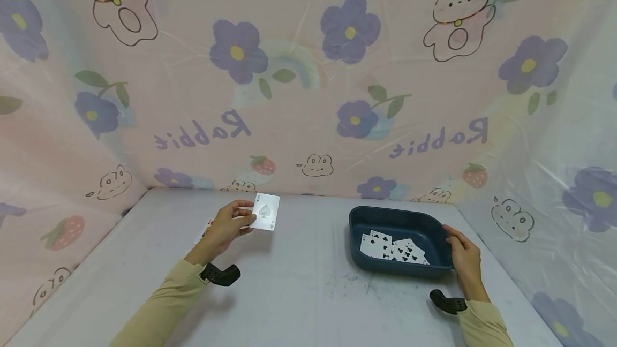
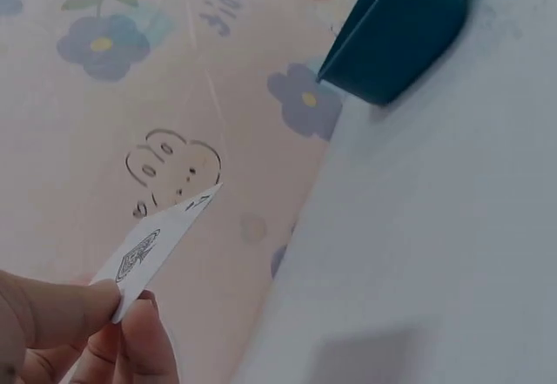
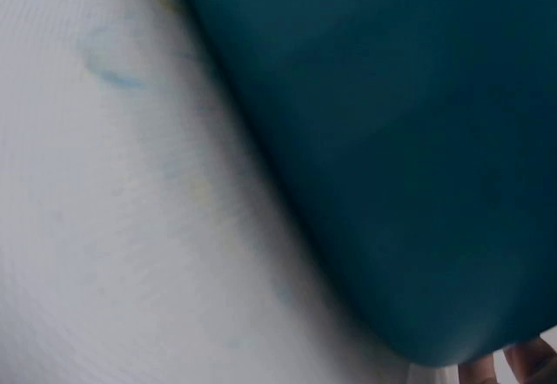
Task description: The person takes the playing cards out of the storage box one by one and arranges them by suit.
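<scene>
One white rectangular playing card with a single large ornate black spade at its centre [image 1: 269, 213]: held up above the table, face showing to the head view, left of the tray and well apart from it. Its lower left edge is pinched between thumb and fingers of the left hand [image 1: 230, 223], the tips closed together on it.

One deep, dark blue, rectangular tray with rounded corners [image 1: 400, 268]: on the right part of the table. The right hand [image 1: 466, 258] grips its right end, fingers and thumb bent about the rim; the right wrist view shows only some fingertips at the tray's edge.

Several white playing cards with black pips [image 1: 375, 246]: lying overlapped, face up, on the tray's floor toward the near side; exact count cannot be told.

One small white item with red marks [image 1: 210, 223]: beyond the left wrist, mostly hidden.

Two black perforated wrist mounts [image 1: 223, 274], one per arm; two pale yellow-green sleeves [image 1: 161, 304].

One white table surface [image 1: 289, 299], faintly smudged before the tray.

One pink sheet backdrop printed with purple flowers, rabbits and strawberries [image 1: 289, 138].
</scene>
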### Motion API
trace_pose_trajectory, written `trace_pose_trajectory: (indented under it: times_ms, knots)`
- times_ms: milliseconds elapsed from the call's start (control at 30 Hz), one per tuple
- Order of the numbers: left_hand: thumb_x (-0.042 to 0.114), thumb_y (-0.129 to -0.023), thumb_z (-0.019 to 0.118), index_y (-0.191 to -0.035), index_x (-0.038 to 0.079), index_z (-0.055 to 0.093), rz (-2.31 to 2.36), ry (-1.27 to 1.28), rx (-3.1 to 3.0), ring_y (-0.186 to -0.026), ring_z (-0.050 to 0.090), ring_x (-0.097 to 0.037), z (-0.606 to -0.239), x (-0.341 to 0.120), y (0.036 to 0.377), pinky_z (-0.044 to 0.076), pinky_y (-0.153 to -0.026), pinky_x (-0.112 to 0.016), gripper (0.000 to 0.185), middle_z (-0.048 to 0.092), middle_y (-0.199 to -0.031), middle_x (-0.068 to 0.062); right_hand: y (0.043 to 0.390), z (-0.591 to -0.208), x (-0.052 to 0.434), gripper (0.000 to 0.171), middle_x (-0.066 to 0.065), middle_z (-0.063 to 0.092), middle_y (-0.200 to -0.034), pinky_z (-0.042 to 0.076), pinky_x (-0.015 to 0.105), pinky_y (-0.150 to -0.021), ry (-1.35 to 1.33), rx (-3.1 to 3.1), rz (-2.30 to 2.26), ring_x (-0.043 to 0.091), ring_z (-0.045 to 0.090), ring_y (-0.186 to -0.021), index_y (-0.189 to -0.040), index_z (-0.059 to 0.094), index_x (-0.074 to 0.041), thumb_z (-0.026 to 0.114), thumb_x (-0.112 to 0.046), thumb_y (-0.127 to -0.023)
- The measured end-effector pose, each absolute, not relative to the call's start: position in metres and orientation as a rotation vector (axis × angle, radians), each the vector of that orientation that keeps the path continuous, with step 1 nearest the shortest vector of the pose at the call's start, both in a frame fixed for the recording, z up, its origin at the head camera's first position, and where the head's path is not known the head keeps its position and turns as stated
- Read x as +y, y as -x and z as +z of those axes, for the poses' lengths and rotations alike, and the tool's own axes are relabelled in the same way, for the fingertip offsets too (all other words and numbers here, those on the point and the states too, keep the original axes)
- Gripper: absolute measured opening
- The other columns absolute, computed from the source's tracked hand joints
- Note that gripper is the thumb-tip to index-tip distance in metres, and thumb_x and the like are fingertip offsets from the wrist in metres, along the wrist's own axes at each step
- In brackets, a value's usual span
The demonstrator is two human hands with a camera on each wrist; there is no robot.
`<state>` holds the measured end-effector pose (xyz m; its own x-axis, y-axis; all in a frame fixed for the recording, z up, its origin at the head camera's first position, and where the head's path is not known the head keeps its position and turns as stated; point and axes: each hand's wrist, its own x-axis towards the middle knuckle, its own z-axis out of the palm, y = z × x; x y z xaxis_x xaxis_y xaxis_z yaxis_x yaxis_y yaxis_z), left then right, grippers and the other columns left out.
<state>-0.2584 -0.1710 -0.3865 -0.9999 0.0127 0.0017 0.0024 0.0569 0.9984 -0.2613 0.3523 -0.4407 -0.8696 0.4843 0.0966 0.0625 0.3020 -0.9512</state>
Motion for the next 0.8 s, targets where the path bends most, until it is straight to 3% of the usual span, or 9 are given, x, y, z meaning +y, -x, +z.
trace_pose_trajectory:
  times_ms: [267,800]
  knots:
    - [-0.004,-0.093,0.060,-0.128,-0.007,0.047,2.078,0.096,2.331,-0.086,0.057,-0.021,-0.404,-0.187,0.260,0.052,-0.073,-0.034,0.038,0.053,-0.103,-0.014,0.262,-0.441,0.354,0.044,0.015,0.041,-0.147,0.024,0.044,-0.111,0.491,-2.210,1.594,0.027,0.032,-0.138,-0.141,0.048,-0.001,0.036,-0.016,-0.101]
    - [-0.005,-0.092,0.060,-0.123,-0.009,0.050,1.922,0.199,2.479,-0.081,0.057,-0.022,-0.428,-0.209,0.260,0.052,-0.067,-0.033,0.033,0.056,-0.099,-0.016,0.261,-0.445,0.354,0.044,0.013,0.040,-0.149,0.024,0.044,-0.111,0.472,-2.207,1.614,0.025,0.030,-0.139,-0.141,0.048,-0.003,0.037,-0.018,-0.102]
